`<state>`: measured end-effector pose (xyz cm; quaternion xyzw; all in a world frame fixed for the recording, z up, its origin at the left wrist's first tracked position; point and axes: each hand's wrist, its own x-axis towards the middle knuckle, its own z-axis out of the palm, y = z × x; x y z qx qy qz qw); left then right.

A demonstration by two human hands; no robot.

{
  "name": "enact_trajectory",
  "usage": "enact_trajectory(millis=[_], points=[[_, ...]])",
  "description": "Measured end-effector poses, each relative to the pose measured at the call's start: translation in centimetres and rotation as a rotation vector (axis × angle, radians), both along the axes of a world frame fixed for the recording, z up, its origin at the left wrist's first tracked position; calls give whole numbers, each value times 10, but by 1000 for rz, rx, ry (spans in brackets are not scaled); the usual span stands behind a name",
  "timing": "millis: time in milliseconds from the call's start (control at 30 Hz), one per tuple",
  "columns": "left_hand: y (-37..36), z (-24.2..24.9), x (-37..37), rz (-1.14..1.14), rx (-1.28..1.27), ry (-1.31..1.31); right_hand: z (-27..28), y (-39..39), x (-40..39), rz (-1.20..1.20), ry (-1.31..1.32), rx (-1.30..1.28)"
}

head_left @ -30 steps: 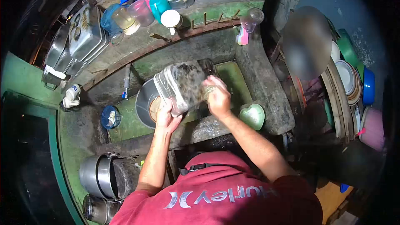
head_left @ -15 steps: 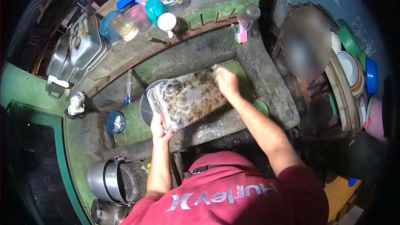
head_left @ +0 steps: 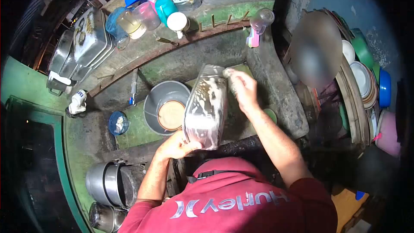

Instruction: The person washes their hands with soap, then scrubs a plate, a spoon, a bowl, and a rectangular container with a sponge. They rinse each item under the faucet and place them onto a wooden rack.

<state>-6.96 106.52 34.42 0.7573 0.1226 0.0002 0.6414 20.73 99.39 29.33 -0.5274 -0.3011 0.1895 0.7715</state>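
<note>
A rectangular metal baking pan (head_left: 205, 110), streaked with white suds, is tilted on edge over the sink (head_left: 241, 131). My left hand (head_left: 179, 146) grips its near lower end, thumb on the side facing me. At the far right corner of the pan is my right hand (head_left: 244, 89), its fingers closed on a small greyish scrubbing pad (head_left: 227, 73), mostly covered by the fingers. Left of the pan stands a grey bucket (head_left: 152, 110) with a round, orange-brown shape inside. The pan hides part of the bucket's right side.
A blue basket (head_left: 115, 125) sits at the sink's left end, and a green bowl (head_left: 270, 114) at its right. Stacked pans (head_left: 90, 45) and cups (head_left: 177, 20) line the ledge. Large pots (head_left: 98, 184) stand at lower left; plates (head_left: 360, 77) are racked on the right.
The pan has turned from its stained broad face to a sudsy side, now more upright. My left hand has moved right and nearer to me; more of the bucket shows.
</note>
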Motion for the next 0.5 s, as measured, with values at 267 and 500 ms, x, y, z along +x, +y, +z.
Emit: enact_trajectory(millis=[267, 500], points=[[-19, -40, 56, 438, -459, -294, 20, -25, -65, 97, -664, 78], [0, -64, 76, 743, -888, -294, 3, -11, -94, 45, -704, 93]])
